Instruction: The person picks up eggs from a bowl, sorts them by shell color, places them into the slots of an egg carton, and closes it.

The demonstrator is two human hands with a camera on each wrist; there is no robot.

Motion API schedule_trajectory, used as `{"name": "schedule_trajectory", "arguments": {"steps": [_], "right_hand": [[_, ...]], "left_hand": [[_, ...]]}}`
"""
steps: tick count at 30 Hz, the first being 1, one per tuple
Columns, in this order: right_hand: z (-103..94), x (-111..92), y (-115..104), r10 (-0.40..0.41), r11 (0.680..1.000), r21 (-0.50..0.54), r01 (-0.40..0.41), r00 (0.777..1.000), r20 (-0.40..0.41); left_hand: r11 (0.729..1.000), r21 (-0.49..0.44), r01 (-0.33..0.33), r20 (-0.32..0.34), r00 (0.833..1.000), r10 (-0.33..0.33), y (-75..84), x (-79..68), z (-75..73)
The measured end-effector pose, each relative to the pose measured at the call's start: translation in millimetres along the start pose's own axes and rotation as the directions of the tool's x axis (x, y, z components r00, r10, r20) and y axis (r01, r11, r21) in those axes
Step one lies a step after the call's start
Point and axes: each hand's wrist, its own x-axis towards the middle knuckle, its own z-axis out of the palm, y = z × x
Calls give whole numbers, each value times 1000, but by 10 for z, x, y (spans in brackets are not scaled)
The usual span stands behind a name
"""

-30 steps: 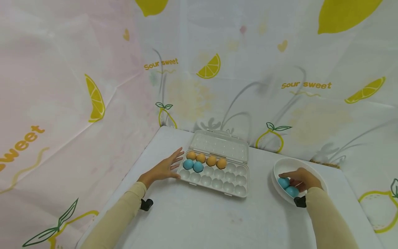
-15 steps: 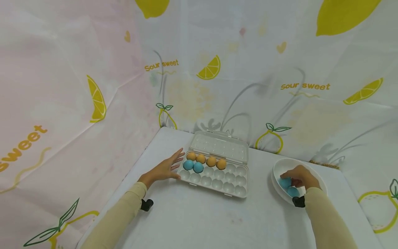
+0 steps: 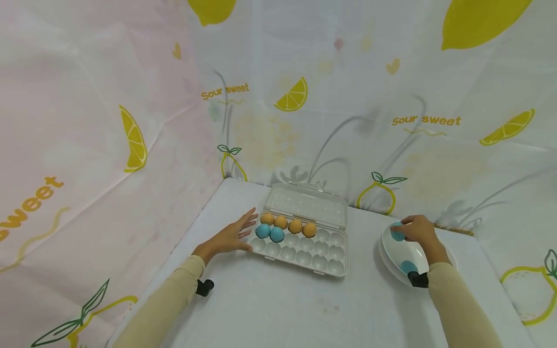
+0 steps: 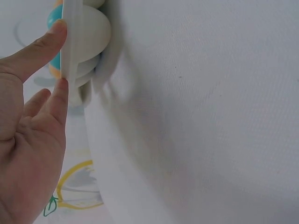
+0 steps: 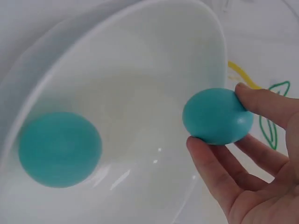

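Between its thumb and fingertips my right hand pinches a blue egg, lifted near the far rim of a white bowl. A second blue egg lies inside that bowl. My left hand has its fingers spread at the left end of an egg carton; in the left wrist view its thumb and a fingertip touch the carton's edge. Several orange eggs fill part of the carton's back row. Two blue eggs sit in the middle row at the left. The front row's cups hold nothing.
The carton's clear lid is hinged back toward the wall. A white cloth covers the table. Lemon-printed sheets hang behind and to the left. Some brown rope-like trim lies at the back edge, behind the bowl.
My right hand has lifted one blue egg up from the bowl's bottom toward its far rim. The other blue egg stays in the bowl. My left hand and the carton have hardly moved.
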Motion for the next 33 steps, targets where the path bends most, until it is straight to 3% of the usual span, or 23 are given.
{"name": "schedule_trajectory", "arguments": {"steps": [5,14,22,33], "right_hand": [[16,-53,-229,-106,994,-12,105,988,-116],[190,-53,-611,-263,963,-11,270,924,-278],[568,-9,-921,-333,928,64,368,892,-306],[1114,-8,-1202,-395,890,115,440,873,-285]], "left_hand": [[1000,11,5,9,1000,-5,6,-8,-9],[1000,14,-3,1,1000,3,-23,12,-2],[1000,20,13,-5,1000,-13,-28,33,-26],[1000,16,21,-10,1000,-21,4,15,-8]]}}
